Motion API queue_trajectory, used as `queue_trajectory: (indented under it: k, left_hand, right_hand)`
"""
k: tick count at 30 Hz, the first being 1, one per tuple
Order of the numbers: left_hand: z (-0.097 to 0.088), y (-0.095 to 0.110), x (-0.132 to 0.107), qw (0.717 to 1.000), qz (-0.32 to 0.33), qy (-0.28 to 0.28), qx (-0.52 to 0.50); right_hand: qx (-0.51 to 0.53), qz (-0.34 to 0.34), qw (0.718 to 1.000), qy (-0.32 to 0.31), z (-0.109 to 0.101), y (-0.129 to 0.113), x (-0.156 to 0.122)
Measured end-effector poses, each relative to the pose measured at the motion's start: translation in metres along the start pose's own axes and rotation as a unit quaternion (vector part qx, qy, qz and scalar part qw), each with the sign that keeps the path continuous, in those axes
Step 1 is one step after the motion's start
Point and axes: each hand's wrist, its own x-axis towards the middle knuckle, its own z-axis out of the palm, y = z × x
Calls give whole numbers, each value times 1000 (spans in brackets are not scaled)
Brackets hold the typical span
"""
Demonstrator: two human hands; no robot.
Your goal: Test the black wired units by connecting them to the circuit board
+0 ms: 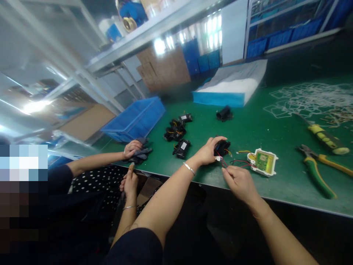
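Observation:
My left hand (pixel 207 151), with a bracelet at the wrist, is closed around a black module (pixel 221 147) with thin coloured wires, at the table's front edge. Just below its fingers is a small white connector (pixel 218 158). My right hand (pixel 239 183) is closed, thumb and finger pinching thin red and black wires (pixel 224 164) beside the module. Similar wires run to a white housing (pixel 265 162) with a green circuit board, lying open right of my hands. Left of my left hand lies a labelled black module (pixel 182 148), and several more are grouped behind it.
Green-handled cutters (pixel 317 173) and a yellow-black screwdriver (pixel 328 138) lie at right, near a heap of white loops (pixel 311 97). A blue bin (pixel 135 119) and a blue-white box (pixel 228 88) stand behind. At left, a co-worker's hand (pixel 132 149) rests on dark cloth.

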Motion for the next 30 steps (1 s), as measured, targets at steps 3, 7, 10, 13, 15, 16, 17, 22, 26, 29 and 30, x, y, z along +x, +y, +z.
queue_trajectory:
  k: [3,7,10,13,15,16,17,22,26,29,30]
  left_hand:
    - [-1,1,0,1000,-5,-3,-10]
    - [-1,2,0,1000,-8,0,-9]
    - [0,2,0,1000,1,7,-9]
    - [0,2,1,1000,9,7,-10]
    - [-1,3,1,1000,9,5,-9]
    - [-1,3,1,1000,7,5,-8]
    - [-1,4,2,1000,6,5,-8]
    - [0,3,1,1000,2,6,-18]
    - [1,-1,1,1000,2,5,-22]
    - [1,-2,1,1000,8,6,-23]
    - [1,-2,1,1000,10,6,-23]
  right_hand:
    - [-3,-1,1000,-2,-1,0,0]
    - [-5,1,1000,-6,-1,-1,0]
    - [-6,2,1000,-4,-1,0,-1]
    - [-11,3,1000,-8,-1,1,-2]
    - [-16,3,1000,-14,-1,1,-2]
    - [-18,4,1000,-16,-1,1,-3]
    - [-19,5,1000,-17,-1,1,-3]
    - [-17,2,1000,-13,0,1,-4]
    - [-14,1,1000,-17,0,2,-5]
    - [-19,1,1000,-17,-1,1,-5]
    - [-22,2,1000,-17,-1,1,-5]
